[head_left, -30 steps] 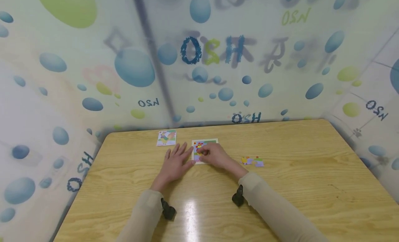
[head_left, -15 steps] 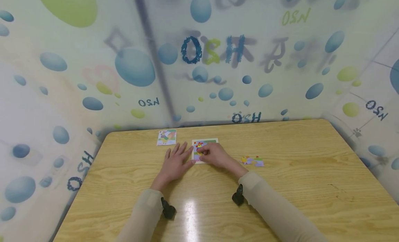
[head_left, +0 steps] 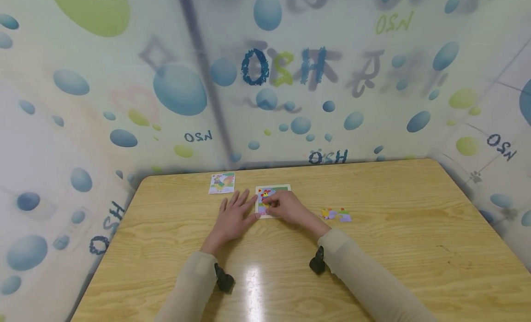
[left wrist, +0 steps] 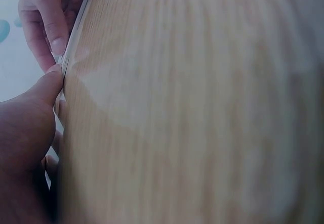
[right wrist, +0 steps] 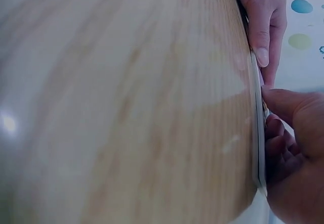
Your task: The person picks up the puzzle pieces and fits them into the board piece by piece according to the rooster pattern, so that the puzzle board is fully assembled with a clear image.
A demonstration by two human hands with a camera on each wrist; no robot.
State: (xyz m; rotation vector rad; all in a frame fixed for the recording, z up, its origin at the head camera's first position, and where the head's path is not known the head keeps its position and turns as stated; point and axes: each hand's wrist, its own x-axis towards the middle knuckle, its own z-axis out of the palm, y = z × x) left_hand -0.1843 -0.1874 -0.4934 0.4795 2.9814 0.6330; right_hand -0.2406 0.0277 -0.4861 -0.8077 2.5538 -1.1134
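A small jigsaw puzzle (head_left: 266, 193) in a pale-edged tray (head_left: 256, 206) lies on the table, with a bright cartoon picture partly showing. My left hand (head_left: 233, 219) rests flat at the tray's left side, fingers spread, thumb and index finger touching its edge. Over the tray's right half, my right hand (head_left: 287, 206) has its fingers curled and its thumb and index finger pinching a puzzle piece (right wrist: 265, 105), mostly hidden by the fingers. In the right wrist view the tray (right wrist: 257, 133) appears edge-on beneath that hand.
Several loose puzzle pieces (head_left: 343, 216) lie right of the tray, near the right wrist. A square picture card (head_left: 221, 183) sits at the back left of the wooden table (head_left: 394, 211). A patterned wall (head_left: 356, 137) rises behind the far edge.
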